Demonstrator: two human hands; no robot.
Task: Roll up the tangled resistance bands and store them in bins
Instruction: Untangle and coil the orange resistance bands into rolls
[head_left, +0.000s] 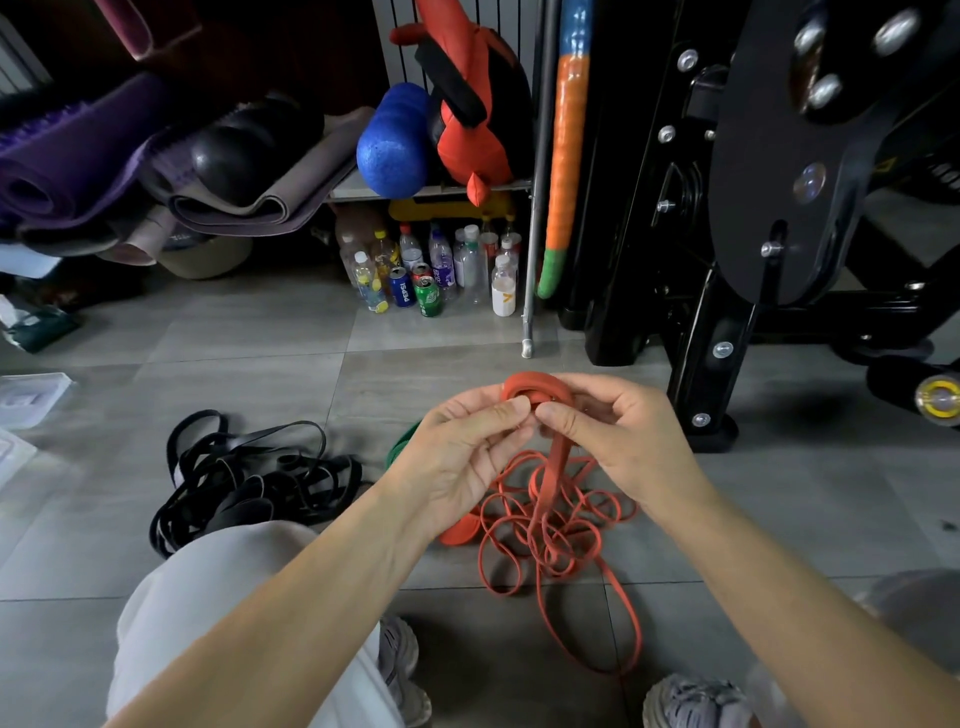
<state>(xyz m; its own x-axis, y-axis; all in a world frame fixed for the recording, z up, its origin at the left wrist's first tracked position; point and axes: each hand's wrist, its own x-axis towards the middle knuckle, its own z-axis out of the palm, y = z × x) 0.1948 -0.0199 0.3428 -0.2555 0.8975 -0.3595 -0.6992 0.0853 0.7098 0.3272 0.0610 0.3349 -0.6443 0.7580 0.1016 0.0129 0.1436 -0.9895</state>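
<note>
At the centre of the frame, above a grey tiled floor (260, 338), both hands raised and close together. Left hand (467, 447) pinching one side of a small orange coil (537, 389) between thumb and fingertips, likely to stop the wound turns springing loose. Right hand (618, 441) curled round the coil's other side, thumb pressed near where the strip leaves it, probably to feed the next turn on flat and tight.

From the coil, a single orange strip hanging straight down to the orange band tangle (550, 530) on the floor at lower centre. Held high, apparently, so that the free length hangs by its own weight and shows its loops. Much of it unrolled, so early in this band by the look of it.

Left of centre, a heap of black bands (249, 483), untouched and knotted. Just behind the left hand, part of a green band (408, 441). Under the left wrist, what may be another orange roll, partly hidden.

At the left edge, a clear plastic tray (26, 397); whether a storage bin, impossible to tell.

Across the top, rolled mats (78, 156), a blue foam roller (392, 140), bottles and cans (431, 270), and at upper right a black machine (753, 208).
</note>
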